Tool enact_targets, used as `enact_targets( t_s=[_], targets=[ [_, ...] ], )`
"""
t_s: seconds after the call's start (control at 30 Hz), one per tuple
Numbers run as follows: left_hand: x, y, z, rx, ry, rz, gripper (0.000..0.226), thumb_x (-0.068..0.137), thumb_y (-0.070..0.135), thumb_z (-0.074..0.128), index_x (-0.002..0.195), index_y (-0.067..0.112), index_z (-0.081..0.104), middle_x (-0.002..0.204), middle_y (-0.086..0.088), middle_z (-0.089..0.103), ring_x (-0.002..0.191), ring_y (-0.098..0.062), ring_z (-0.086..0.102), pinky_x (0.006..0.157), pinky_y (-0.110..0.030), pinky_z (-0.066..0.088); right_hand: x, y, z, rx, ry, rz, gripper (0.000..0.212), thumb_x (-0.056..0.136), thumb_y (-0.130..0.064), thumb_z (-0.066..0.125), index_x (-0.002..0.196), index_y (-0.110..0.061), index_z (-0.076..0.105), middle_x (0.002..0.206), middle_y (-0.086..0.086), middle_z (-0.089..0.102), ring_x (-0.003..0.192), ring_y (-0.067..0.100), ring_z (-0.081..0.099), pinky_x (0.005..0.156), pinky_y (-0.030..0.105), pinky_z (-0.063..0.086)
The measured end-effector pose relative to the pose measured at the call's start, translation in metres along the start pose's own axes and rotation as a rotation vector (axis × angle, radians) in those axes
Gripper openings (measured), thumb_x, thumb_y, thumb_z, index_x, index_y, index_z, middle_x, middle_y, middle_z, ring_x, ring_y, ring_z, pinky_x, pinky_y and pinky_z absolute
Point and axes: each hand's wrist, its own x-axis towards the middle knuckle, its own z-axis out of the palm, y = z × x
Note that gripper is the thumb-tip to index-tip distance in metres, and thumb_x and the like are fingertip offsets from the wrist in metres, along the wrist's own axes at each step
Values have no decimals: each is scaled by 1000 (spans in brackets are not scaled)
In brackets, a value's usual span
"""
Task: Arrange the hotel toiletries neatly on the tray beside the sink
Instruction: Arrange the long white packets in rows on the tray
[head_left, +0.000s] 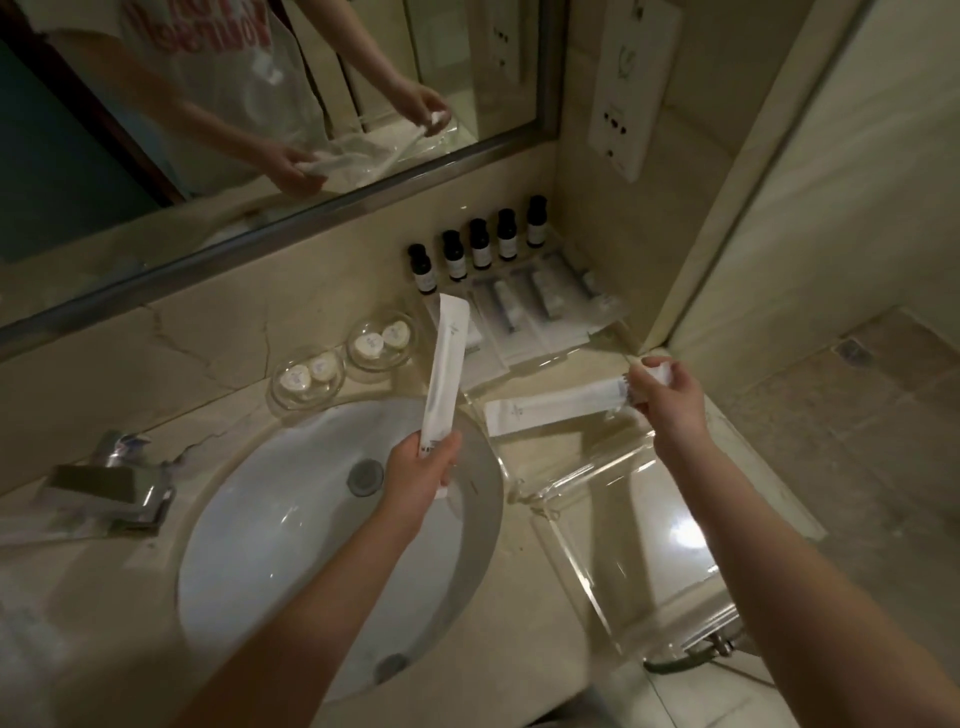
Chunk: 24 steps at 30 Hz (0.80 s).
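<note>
Left hand (423, 467): fingers and thumb curled round lower end of upright sachet (447, 364), long, flat, white paper, raised over glossy white oval basin (291, 493). Right hand (670, 400): fingertips pinching right end of level sachet (550, 408), same kind, over clear acrylic tray (623, 519) right of basin; contact with tray unclear. Far end of tray: five dark cylindrical bottles (480, 244) in row, flat packets (524, 312) nearer. Round glass dishes (382, 340) left of tray.

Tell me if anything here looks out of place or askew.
Two long white packets are not yet laid down: the left hand holds the left packet over the sink, the right hand holds the right packet slanting across the tray. Nothing looks spilled or damaged.
</note>
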Motion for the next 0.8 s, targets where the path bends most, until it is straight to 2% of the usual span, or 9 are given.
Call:
enact_targets(
  t_s=[0.1, 0.17, 0.23, 0.3, 0.37, 0.47, 0.6, 0.73, 0.8],
  targets=[
    [5, 0, 3, 61, -1, 4, 18, 88, 20, 60, 74, 9, 56, 61, -3, 51, 50, -12, 45, 47, -16, 40, 27, 1, 4, -85, -3, 29, 24, 80, -1, 65, 93, -17, 52, 89, 11, 54, 74, 23, 55, 65, 33, 55],
    [6, 0, 4, 70, 0, 2, 17, 88, 19, 59, 74, 10, 56, 65, -5, 53, 50, -12, 45, 47, -17, 39, 39, 4, 12, -143, -27, 62, 41, 77, 3, 65, 111, -12, 47, 96, 10, 52, 83, 24, 55, 81, 43, 53],
    [6, 2, 5, 70, 9, 3, 15, 88, 17, 59, 75, 10, 57, 63, -3, 53, 50, -11, 45, 42, -10, 38, 45, 5, 22, -188, -67, 78, 51, 76, 5, 66, 120, -8, 43, 103, 12, 53, 89, 27, 57, 86, 43, 52],
    [5, 4, 6, 94, 20, 13, 15, 88, 18, 59, 77, 7, 58, 58, -2, 50, 48, -8, 45, 40, -5, 35, 52, 9, 29, -286, -60, 57, 57, 76, -2, 70, 126, -8, 42, 117, 17, 56, 101, 32, 59, 91, 47, 51],
    [5, 5, 5, 101, 17, 25, 16, 88, 17, 59, 77, 5, 58, 56, -2, 49, 41, -1, 45, 39, -4, 33, 55, 10, 34, -407, -34, 20, 61, 78, -11, 73, 131, -10, 43, 127, 16, 55, 113, 33, 56, 97, 43, 48],
    [6, 7, 5, 97, 14, 22, 15, 88, 14, 59, 76, 5, 57, 55, -1, 50, 36, 1, 44, 40, -6, 34, 57, 11, 40, -661, -22, -137, 61, 81, -22, 71, 134, -11, 43, 131, 14, 54, 119, 33, 52, 96, 37, 43],
    [8, 7, 5, 87, 9, 13, 18, 87, 16, 60, 71, 8, 58, 54, -3, 49, 45, -7, 44, 42, -9, 36, 55, 19, 46, -964, 19, -328, 49, 84, -31, 64, 125, -10, 47, 129, 14, 51, 117, 33, 49, 86, 38, 45],
    [8, 9, 6, 116, -5, 15, 19, 87, 19, 61, 71, 9, 59, 52, -1, 50, 40, 0, 44, 42, -8, 36, 56, 27, 47, -1104, -2, -412, 43, 85, -33, 60, 121, -10, 51, 128, 15, 47, 121, 34, 43, 84, 41, 47],
    [9, 13, 7, 147, -11, 28, 19, 88, 19, 59, 72, 8, 60, 52, -2, 50, 38, 2, 44, 41, -6, 35, 54, 29, 46, -1089, -9, -425, 45, 86, -32, 59, 124, -12, 49, 132, 15, 44, 121, 33, 43, 85, 42, 47]
  ],
)
